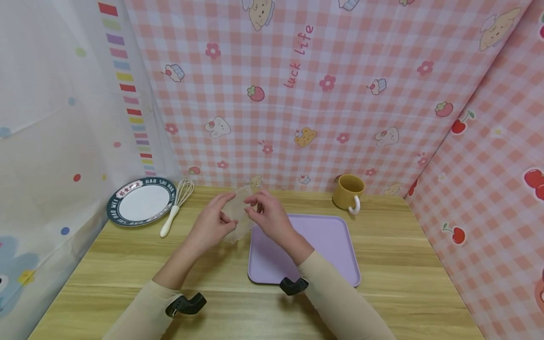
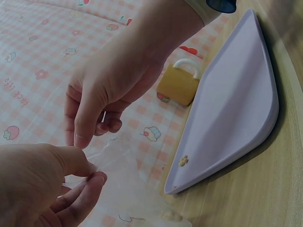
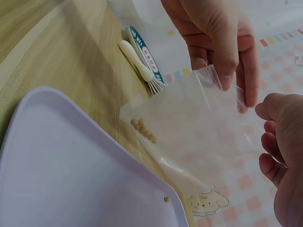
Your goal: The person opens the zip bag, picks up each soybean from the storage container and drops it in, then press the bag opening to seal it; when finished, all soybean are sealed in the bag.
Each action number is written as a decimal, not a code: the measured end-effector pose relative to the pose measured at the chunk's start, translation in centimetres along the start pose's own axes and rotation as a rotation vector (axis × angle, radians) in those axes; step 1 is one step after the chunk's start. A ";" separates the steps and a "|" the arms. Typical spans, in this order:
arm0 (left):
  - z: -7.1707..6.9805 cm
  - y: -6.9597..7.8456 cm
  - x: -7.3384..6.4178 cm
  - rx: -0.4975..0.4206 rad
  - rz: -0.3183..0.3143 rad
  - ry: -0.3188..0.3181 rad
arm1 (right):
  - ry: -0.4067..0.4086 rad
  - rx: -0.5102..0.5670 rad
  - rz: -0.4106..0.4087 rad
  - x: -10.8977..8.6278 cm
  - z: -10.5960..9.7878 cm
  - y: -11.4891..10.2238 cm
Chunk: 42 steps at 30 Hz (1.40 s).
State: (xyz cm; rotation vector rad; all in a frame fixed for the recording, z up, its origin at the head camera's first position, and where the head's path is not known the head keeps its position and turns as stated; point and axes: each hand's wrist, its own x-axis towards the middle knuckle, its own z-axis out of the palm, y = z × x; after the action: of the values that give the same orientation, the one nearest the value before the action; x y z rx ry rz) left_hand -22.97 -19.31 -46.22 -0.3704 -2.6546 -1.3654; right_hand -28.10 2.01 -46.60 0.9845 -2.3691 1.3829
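A clear plastic bag (image 3: 199, 123) hangs between the two hands over the table, left of the lilac tray (image 1: 314, 250). Several small tan round pieces (image 3: 143, 131) lie in its lower corner. The left hand (image 1: 214, 221) pinches the bag near its upper edge between thumb and fingers. Close against the bag's other side is the right hand (image 1: 272, 215), its fingers bent; whether it grips the film cannot be told. On the tray, near one corner, sits a small tan piece (image 2: 183, 161).
At the back left stand a plate (image 1: 144, 203) with a dark patterned rim and a whisk (image 1: 171, 219) with a white handle. A mustard mug (image 1: 347, 191) with a white handle is at the back right. Checked cloth (image 1: 297, 108) hangs behind the wooden table.
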 end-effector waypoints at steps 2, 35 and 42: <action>0.0 0.0 0.0 -0.001 0.000 0.002 | 0.004 0.005 0.018 -0.1 -0.3 0.2; 0.1 0.1 0.0 0.022 0.016 0.009 | -0.262 -0.258 0.204 -3.4 -3.3 8.9; 0.1 0.1 -0.1 0.014 0.017 0.007 | -0.282 -0.301 0.228 -3.4 -3.0 9.2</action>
State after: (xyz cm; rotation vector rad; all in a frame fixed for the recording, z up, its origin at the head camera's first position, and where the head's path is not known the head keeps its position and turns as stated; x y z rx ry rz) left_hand -22.88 -19.18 -46.19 -0.3848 -2.6473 -1.3401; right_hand -31.91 8.99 -53.01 0.8959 -2.8676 0.9574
